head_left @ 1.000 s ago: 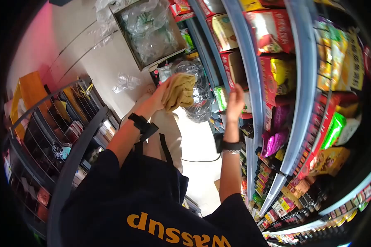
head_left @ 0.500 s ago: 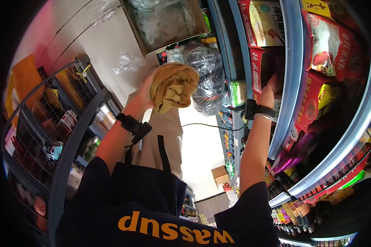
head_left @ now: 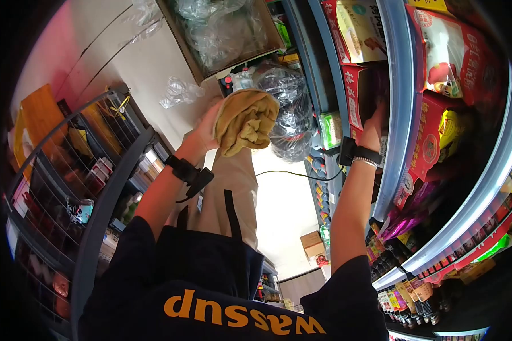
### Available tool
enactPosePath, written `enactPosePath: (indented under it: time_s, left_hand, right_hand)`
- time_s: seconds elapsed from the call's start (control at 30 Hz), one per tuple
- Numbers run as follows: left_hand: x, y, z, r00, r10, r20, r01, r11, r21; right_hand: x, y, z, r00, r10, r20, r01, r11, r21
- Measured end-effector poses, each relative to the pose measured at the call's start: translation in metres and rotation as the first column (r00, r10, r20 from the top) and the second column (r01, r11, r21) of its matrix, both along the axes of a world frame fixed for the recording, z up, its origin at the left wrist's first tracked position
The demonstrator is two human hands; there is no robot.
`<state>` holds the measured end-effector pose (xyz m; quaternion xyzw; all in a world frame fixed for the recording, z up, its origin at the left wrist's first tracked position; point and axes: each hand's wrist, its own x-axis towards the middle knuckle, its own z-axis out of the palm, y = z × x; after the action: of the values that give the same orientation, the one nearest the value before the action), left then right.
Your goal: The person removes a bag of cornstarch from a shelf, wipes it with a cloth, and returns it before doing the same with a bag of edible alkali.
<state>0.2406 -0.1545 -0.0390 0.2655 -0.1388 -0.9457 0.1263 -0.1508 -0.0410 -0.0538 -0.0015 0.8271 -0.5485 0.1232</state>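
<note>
My left hand (head_left: 208,126) is closed around a bunched mustard-brown cloth (head_left: 246,123), held up in front of my body. On the right, my right hand (head_left: 373,126) reaches between the shelf edges into a dark gap beside a red carton (head_left: 354,96). Its fingers are lost in shadow, so their grip does not show. Above that carton stands another red and cream box (head_left: 361,31) with food pictured on it. A black band with a small device circles each wrist.
Blue-grey shelf rails (head_left: 401,113) curve close around my right arm, with red bags (head_left: 446,54) behind. An open cardboard box of clear plastic (head_left: 222,31) and a dark plastic-wrapped bundle (head_left: 287,108) lie ahead. A wire rack (head_left: 91,238) stands left.
The cloth and my left hand have shifted slightly right in view. My right hand remains in the shelf gap, a little deeper in shadow. The whole view has moved slightly.
</note>
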Motion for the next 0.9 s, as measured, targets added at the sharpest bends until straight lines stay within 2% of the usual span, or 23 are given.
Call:
enactPosePath:
  time_s: [0.07, 0.2, 0.27, 0.3, 0.37, 0.4, 0.43, 0.47, 0.5, 0.57, 0.6, 0.67, 0.7, 0.73, 0.77, 0.8, 0.83, 0.87, 0.9]
  left_hand:
    - [-0.003, 0.003, -0.003, 0.997, 0.029, -0.065, -0.031, 0.999, -0.031]
    - [-0.008, 0.007, 0.003, 0.998, 0.044, -0.052, -0.044, 0.999, 0.014]
    - [-0.013, 0.005, 0.007, 0.990, 0.093, -0.106, -0.047, 0.926, 0.374]
    - [-0.013, 0.004, 0.012, 0.991, 0.083, -0.110, -0.037, 0.929, 0.369]
    - [-0.014, 0.001, 0.030, 0.999, 0.028, 0.020, -0.027, 0.998, -0.063]
    - [-0.013, 0.001, 0.025, 1.000, 0.017, 0.019, -0.015, 0.998, -0.067]
    - [-0.008, 0.000, 0.014, 0.999, 0.033, -0.007, -0.034, 0.984, -0.175]
    - [-0.008, 0.000, 0.012, 0.998, 0.045, -0.034, -0.053, 0.959, -0.277]
    - [-0.008, 0.001, 0.011, 0.999, 0.028, -0.033, -0.036, 0.960, -0.279]
    - [-0.014, -0.003, 0.022, 0.979, 0.135, -0.154, -0.128, 0.990, 0.059]
    - [-0.018, -0.005, 0.026, 0.981, 0.118, -0.154, -0.110, 0.992, 0.059]
    - [-0.025, -0.006, 0.032, 0.983, 0.155, -0.097, -0.113, 0.932, 0.346]
    - [-0.025, -0.003, 0.032, 0.985, 0.143, -0.095, -0.102, 0.933, 0.345]
    - [-0.023, 0.001, 0.030, 0.999, 0.010, -0.032, -0.013, 0.997, -0.080]
    - [-0.021, 0.005, 0.028, 0.993, -0.087, 0.078, 0.114, 0.868, -0.483]
    - [-0.018, 0.007, 0.017, 0.992, -0.097, 0.083, 0.125, 0.866, -0.485]
    - [-0.018, 0.007, 0.011, 0.978, -0.200, 0.057, 0.182, 0.690, -0.700]
    - [-0.016, 0.006, 0.005, 0.951, -0.305, 0.058, 0.200, 0.461, -0.864]
    - [-0.015, 0.009, -0.001, 0.948, -0.312, 0.062, 0.208, 0.458, -0.865]
  right_hand:
    - [0.004, -0.003, 0.006, 0.998, -0.022, 0.059, 0.030, 0.990, -0.138]
    - [0.028, 0.001, 0.022, 0.993, -0.027, 0.111, 0.063, 0.940, -0.335]
    - [0.046, 0.005, 0.035, 0.994, -0.030, 0.104, 0.070, 0.912, -0.404]
    - [0.054, 0.006, 0.040, 0.994, -0.039, 0.101, 0.077, 0.909, -0.409]
    - [0.082, 0.010, 0.054, 0.998, -0.026, 0.057, 0.048, 0.903, -0.427]
    - [0.095, 0.014, 0.063, 0.997, -0.039, 0.062, 0.061, 0.910, -0.410]
    - [0.105, 0.018, 0.070, 0.997, -0.051, 0.062, 0.073, 0.908, -0.413]
    - [0.114, 0.023, 0.075, 0.997, -0.003, 0.072, 0.034, 0.903, -0.429]
    - [0.124, 0.027, 0.080, 0.996, 0.042, 0.081, -0.002, 0.896, -0.445]
    - [0.146, 0.029, 0.093, 0.995, 0.034, 0.098, 0.018, 0.872, -0.489]
    - [0.154, 0.038, 0.091, 0.992, 0.052, 0.114, 0.007, 0.884, -0.467]
    - [0.171, 0.051, 0.091, 0.982, 0.100, 0.159, -0.016, 0.889, -0.457]
    - [0.181, 0.059, 0.093, 0.969, 0.160, 0.189, -0.059, 0.890, -0.453]
    - [0.191, 0.063, 0.097, 0.953, 0.212, 0.214, -0.109, 0.906, -0.409]
    - [0.202, 0.067, 0.101, 0.934, 0.262, 0.243, -0.162, 0.916, -0.367]
    - [0.211, 0.070, 0.103, 0.905, 0.309, 0.291, -0.199, 0.914, -0.352]
    - [0.220, 0.073, 0.104, 0.872, 0.354, 0.338, -0.238, 0.910, -0.341]
    - [0.227, 0.072, 0.110, 0.837, 0.391, 0.381, -0.263, 0.900, -0.347]
    - [0.233, 0.077, 0.108, 0.799, 0.377, 0.468, -0.261, 0.919, -0.295]
